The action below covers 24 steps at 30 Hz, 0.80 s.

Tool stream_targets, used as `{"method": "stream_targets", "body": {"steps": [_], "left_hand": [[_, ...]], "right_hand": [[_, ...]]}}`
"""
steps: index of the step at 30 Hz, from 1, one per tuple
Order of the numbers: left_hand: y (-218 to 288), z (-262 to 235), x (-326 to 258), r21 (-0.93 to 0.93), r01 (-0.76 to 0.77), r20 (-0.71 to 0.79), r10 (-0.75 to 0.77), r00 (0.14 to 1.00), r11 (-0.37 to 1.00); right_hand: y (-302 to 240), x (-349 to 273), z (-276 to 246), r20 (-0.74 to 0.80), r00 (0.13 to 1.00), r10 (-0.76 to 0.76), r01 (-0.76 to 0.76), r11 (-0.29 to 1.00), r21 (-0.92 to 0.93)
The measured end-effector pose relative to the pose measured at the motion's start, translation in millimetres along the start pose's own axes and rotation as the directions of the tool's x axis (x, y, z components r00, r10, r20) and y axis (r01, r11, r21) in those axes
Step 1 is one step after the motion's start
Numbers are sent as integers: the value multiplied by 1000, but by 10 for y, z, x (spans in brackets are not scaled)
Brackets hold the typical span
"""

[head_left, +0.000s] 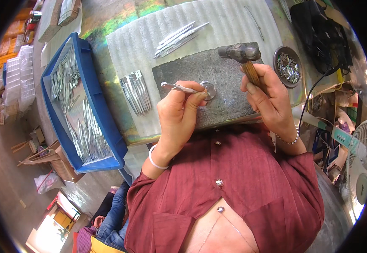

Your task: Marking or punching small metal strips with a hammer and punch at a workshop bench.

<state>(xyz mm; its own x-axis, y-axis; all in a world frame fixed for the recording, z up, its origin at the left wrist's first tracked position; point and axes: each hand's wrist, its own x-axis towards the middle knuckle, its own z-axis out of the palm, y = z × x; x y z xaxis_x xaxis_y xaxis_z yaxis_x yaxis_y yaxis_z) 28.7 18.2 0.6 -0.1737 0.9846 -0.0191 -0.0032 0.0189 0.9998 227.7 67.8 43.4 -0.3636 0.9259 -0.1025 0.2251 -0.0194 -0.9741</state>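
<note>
Left hand (179, 111) pinched shut on a thin flat metal strip (179, 87), thumb and fingers clamping its near end. Strip lies across the dark stone slab (200, 69), its tip over a small round metal disc (208, 89) sitting on the slab. Can't tell if strip and disc touch.

Right hand (268, 99) wrapped tight round the wooden handle of a hammer (240, 52). Hammer head is up over the slab's far right corner, well apart from the disc. Hands are apart, one at each side of the slab's near edge.

Slab sits on a ribbed grey foam sheet (149, 38) that covers the middle of the worktop (107, 25).

On the foam:
- fanned bundle of same strips (136, 90) just left of the slab
- looser bunch of strips (179, 38) toward the far edge, beyond the slab

Left edge of worktop: blue plastic tray (103, 109) full of more metal strips, piled loose.

Right of slab, beside the hammer head: small round dark dish (287, 67) holding small shiny metal bits, too small to identify.

Far right corner: black bag (318, 33), cable running from it toward the near edge.
</note>
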Motion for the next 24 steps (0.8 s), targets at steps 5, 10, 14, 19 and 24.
{"method": "stream_targets", "body": {"steps": [5, 10, 14, 19, 24], "left_hand": [[-31, -8, -7, 116, -98, 30, 95, 995, 988], [-21, -2, -15, 128, -103, 32, 99, 995, 986], [4, 8, -5, 153, -106, 32, 102, 994, 983], [-24, 1, -5, 144, -105, 43, 100, 994, 984], [-4, 5, -2, 129, -78, 34, 74, 997, 989]], "right_hand": [[-1, -5, 10, 4, 1000, 4, -4, 1000, 10], [1, -6, 6, 6, 1000, -5, 5, 1000, -15], [3, -23, 5, 8, 1000, -21, 22, 999, -25], [-2, -50, 11, 6, 1000, -18, 18, 1000, -12], [-21, -65, 16, 10, 1000, -24, 24, 1000, -8]]}}
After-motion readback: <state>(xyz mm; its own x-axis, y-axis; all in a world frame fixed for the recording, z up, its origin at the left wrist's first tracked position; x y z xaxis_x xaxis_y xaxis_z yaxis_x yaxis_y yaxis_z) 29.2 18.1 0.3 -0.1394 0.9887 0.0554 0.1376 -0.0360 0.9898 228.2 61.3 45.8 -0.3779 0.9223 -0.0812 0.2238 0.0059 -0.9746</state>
